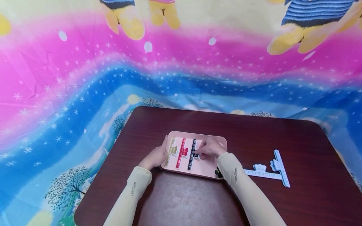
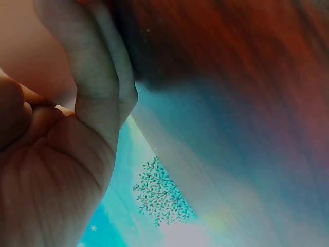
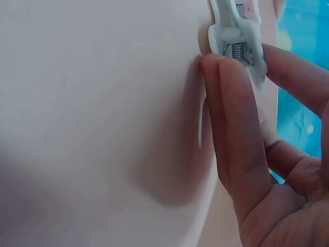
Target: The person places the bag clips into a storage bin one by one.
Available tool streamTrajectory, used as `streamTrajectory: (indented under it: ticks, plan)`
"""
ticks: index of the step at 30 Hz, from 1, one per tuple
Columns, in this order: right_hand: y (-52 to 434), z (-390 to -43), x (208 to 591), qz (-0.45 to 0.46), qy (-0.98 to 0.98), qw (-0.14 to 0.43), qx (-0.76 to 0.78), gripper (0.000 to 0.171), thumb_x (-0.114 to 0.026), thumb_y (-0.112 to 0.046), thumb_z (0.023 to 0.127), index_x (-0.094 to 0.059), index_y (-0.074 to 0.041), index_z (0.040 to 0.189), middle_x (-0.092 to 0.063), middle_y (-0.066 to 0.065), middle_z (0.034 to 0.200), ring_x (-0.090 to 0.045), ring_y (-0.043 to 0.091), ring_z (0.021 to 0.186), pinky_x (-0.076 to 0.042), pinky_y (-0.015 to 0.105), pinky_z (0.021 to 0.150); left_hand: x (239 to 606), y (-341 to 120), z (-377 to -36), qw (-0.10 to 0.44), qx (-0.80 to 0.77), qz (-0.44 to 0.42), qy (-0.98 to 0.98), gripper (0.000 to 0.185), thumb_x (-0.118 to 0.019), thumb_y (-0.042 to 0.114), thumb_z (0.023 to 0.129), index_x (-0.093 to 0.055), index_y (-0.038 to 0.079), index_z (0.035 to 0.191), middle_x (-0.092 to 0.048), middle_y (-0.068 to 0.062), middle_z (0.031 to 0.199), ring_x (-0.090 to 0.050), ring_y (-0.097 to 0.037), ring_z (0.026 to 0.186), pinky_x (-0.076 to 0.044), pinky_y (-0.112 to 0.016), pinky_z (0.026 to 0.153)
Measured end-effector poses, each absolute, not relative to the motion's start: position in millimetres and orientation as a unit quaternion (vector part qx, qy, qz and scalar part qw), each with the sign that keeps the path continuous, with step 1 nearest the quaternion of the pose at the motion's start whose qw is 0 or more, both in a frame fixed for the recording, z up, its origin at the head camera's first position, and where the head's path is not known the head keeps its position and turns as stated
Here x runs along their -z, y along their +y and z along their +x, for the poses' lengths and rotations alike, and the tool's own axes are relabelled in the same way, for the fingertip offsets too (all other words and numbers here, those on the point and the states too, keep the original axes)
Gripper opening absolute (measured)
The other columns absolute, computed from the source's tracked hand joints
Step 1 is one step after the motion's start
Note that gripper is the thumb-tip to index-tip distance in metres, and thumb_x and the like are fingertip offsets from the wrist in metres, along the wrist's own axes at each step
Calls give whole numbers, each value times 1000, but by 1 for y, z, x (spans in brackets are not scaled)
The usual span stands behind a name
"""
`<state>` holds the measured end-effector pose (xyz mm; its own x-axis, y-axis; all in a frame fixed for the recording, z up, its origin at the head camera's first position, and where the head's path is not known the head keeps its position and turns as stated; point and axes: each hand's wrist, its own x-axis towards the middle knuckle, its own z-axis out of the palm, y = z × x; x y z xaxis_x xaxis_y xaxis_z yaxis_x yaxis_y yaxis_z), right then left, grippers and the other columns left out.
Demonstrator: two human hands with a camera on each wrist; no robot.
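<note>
A pink tray (image 1: 206, 173) holds ruler-shaped clips side by side: a gold clip (image 1: 170, 152), a red clip (image 1: 181, 153) and a black clip (image 1: 192, 155). My right hand (image 1: 210, 147) pinches the handle of the black clip between thumb and fingers. In the right wrist view, a pale clip underside with a metal spring (image 3: 236, 50) shows between those fingers. Along the tray's left edge lies my left hand (image 1: 155, 157), fingers extended against the rim. The left wrist view shows its fingers (image 2: 95, 67) close up, with part of the pink tray behind.
Two pale blue ruler clips lie on the table to the tray's right, one lengthwise clip (image 1: 280, 168) and one crosswise clip (image 1: 263, 173). A small dark item (image 1: 217, 172) shows partly beside my right sleeve. Behind the brown table (image 1: 282, 135) hangs a colourful printed cloth (image 1: 181, 62).
</note>
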<state>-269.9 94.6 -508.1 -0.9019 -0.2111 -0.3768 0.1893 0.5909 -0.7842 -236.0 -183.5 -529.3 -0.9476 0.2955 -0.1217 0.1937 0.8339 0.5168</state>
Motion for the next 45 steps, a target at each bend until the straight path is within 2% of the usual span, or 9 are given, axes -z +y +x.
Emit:
streamTrajectory:
  ticks: [15,36,45]
  plan:
    - [95,-268,510,-10,862,228,452,16,-88,-11,82,-75,-1,83,-73,9,68,-69,9,56,-57,25,60,530,-182,-237,99,-248,131,955,68,-39,12,107,-7,1,166,-64,-30,132,-66,-28,106,-50,-49,105]
    - [96,-269,507,-29,876,227,424,19,-88,-16,82,-73,-4,82,-72,8,65,-69,12,58,-53,23,64,529,-183,-237,98,-255,129,953,67,-36,13,108,-6,1,166,-64,-30,131,-65,-29,106,-50,-49,105]
    - [97,-268,506,-40,885,225,405,19,-88,-18,83,-73,-6,81,-73,9,66,-71,14,59,-52,23,65,532,-183,-236,97,-255,128,954,66,-36,13,108,-6,1,166,-63,-30,134,-66,-30,111,-49,-49,107]
